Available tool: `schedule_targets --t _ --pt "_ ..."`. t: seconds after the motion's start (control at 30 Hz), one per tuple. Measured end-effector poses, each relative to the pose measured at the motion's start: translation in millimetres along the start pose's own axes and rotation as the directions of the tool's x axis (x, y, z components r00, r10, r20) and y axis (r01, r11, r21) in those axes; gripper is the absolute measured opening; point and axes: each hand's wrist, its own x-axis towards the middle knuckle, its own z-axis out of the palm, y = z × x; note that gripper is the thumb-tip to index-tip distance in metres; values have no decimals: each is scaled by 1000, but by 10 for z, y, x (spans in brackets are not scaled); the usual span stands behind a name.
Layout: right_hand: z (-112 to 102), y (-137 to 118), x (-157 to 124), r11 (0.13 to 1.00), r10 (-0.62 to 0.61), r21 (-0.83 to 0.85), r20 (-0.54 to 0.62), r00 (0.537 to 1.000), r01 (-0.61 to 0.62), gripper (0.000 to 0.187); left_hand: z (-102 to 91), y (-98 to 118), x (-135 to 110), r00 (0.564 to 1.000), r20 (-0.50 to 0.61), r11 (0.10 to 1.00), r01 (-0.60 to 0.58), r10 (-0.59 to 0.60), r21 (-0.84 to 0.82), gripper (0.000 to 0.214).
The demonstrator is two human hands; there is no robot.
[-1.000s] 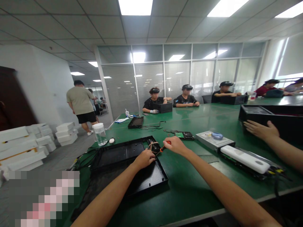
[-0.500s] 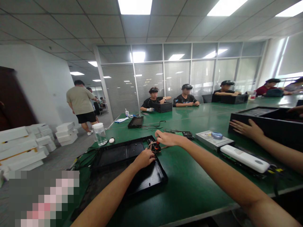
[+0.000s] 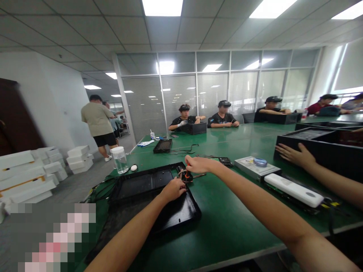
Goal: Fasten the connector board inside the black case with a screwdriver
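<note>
A black flat case panel [image 3: 147,185] lies on the green table [image 3: 227,226] in front of me. My left hand [image 3: 172,189] is closed, pressing on a small black part with thin wires [image 3: 185,176] at the panel's right rim. My right hand [image 3: 200,164] grips a screwdriver with an orange and black handle [image 3: 187,166], held upright, its tip down on that part.
A clear jar with a white lid [image 3: 119,159] stands at the table's left. A silver drive [image 3: 255,168] and a white bar-shaped device [image 3: 293,190] lie to the right. Another person's hand [image 3: 295,155] rests against a black computer case [image 3: 326,147]. Several people sit at the far side. White boxes [image 3: 25,177] are stacked on the floor.
My right hand moved left and turned the screwdriver from slanting to upright over the small part. The other person's hand and the black case shifted left.
</note>
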Motion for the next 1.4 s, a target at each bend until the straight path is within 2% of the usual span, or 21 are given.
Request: schedule_targets --t 0.17,0.23,0.3,0.33,0.37,0.4,0.47,0.5,0.53,0.57,0.63,0.77,0.87,0.97,1.07,1.13,1.17,1.23,1.3,1.37,1.4 --pt "137 126 -35 995 96 26 -163 982 -93 54 24 -3 11 1000 5 1000 9 -9 14 12" --pt "274 255 -100 981 102 181 -207 973 -65 46 28 -3 3 1000 1 1000 3 -3 17 12" --pt "477 439 -204 909 138 416 -222 965 -34 40 29 2 -13 1000 3 1000 -4 4 19 11" --pt "597 542 -264 830 184 556 -209 960 -37 40 30 6 -22 1000 3 1000 -3 2 21 11" --pt "724 645 -323 700 267 711 -163 950 -75 41 31 11 -30 1000 1 1000 2 -2 25 10" --pt "847 740 -376 520 372 846 -105 922 -114 40 33 17 -37 1000 -1 1000 7 -7 30 10" --pt "1058 888 -452 118 581 990 -8 814 -75 33 38 33 -43 1000 -2 999 14 -14 49 9" --pt "1135 931 -471 -41 651 999 44 758 -22 29 40 43 -43 1000 1 998 12 -12 62 9" --pt "1191 953 -477 -148 695 989 82 714 31 26 40 53 -40 1000 8 997 3 -4 78 9" --pt "1227 954 -472 -207 719 976 106 687 66 24 36 65 -34 1000 18 995 -8 6 98 9" --pt "1255 906 -441 -251 729 964 128 672 88 22 12 90 -21 999 36 990 -32 27 141 9" --pt "1242 738 -371 -379 683 913 167 711 149 19 -91 132 -15 997 29 985 -74 70 154 16" --pt "1233 648 -354 -476 632 860 189 752 184 21 -143 156 -46 992 71 994 -107 104 30 18" --pt "1226 597 -352 -516 601 833 185 778 200 23 -118 175 -83 976 180 980 -88 121 -177 18" --pt "1188 556 -346 -488 582 837 99 807 249 18 -89 174 -84 957 269 935 -4 106 -355 23" --pt "1124 514 -350 -400 551 876 -5 835 269 16 -125 152 -57 941 328 891 72 88 -447 28" --pt "1075 480 -361 -317 522 910 -68 850 268 17 -168 131 -38 929 361 866 119 75 -487 31" --pt "950 368 -413 -51 408 974 -183 895 222 21 -300 64 0 915 403 809 210 36 -549 42" --pt "808 184 -521 328 191 933 -217 957 146 22 -471 -51 10 933 357 776 260 -48 -574 54" --pt "696 -58 -692 684 -90 714 -123 988 151 24 -632 -217 -39 964 209 812 252 -163 -526 63" --pt "664 -184 -797 798 -218 560 -78 973 224 22 -692 -314 -90 968 131 851 249 -212 -463 64"
